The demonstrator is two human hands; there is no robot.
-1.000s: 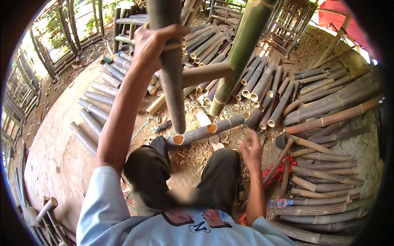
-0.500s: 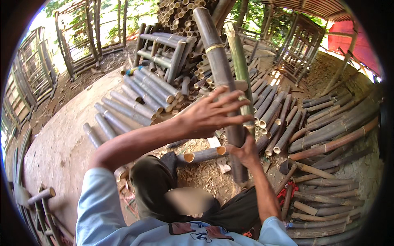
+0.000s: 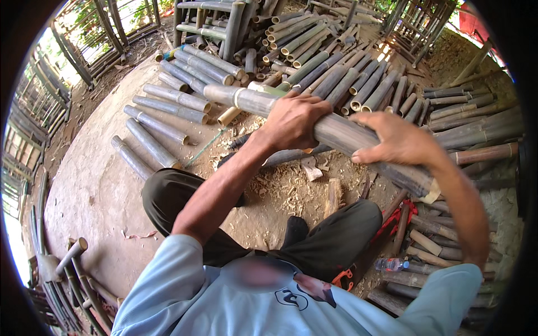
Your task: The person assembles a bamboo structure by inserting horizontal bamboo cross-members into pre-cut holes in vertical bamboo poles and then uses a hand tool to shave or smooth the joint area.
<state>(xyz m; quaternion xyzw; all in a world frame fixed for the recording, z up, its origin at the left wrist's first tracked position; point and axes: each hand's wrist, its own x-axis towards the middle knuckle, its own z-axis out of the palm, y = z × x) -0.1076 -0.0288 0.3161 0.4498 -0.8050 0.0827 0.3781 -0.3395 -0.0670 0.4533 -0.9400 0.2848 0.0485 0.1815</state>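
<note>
You held a bamboo pole (image 3: 342, 135) aslant above the ground (image 3: 95, 207).
Your left hand (image 3: 297, 121) clamped it near mid-length; your right hand (image 3: 399, 137), blurred, spread over it.

Over my remote feed I saw the bamboo pole (image 3: 341, 134), steeply upright a second earlier, tipped down into a far flatter slant. The left hand (image 3: 294, 122), splayed half a second before, had closed over it, while the right hand (image 3: 400, 137) had unclenched and spread.
</note>
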